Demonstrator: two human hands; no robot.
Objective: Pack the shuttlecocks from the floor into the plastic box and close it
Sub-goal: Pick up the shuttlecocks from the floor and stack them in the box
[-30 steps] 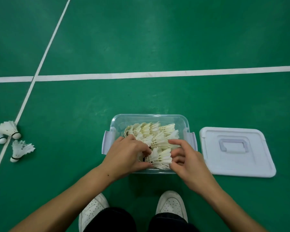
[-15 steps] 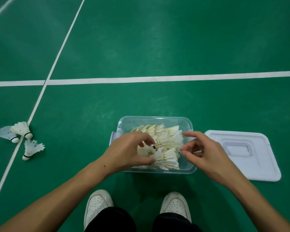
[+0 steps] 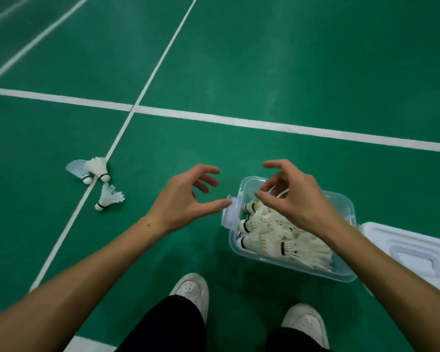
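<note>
The clear rectangular plastic box [image 3: 294, 269] stands on the green court floor [image 3: 290, 59], already holding a packed layer of white feathered shuttlecocks [image 3: 272, 240]; its white flat lid with a moulded handle [image 3: 414, 252] lies just beside it on the right, so the box is not yet closed; three loose white shuttlecocks [image 3: 97, 181] lie well apart to the left, on and beside a white court line [image 3: 148, 80]

Grip state: the left hand [image 3: 181, 199] hovers above the floor between the box and the loose shuttlecocks, fingers spread and lightly curved, holding nothing; the right hand [image 3: 292, 196] hovers over the box, fingers relaxed and apart, also holding nothing

Step in hand, as judged: collection of the three loose shuttlecocks; recommended procedure: reach with the left hand; grip each shuttlecock at the cork base, not the feather skirt, which will likely crush or bend; lay it in the same direction as the others so the layer stays low enough for the lid to seat flat
</note>
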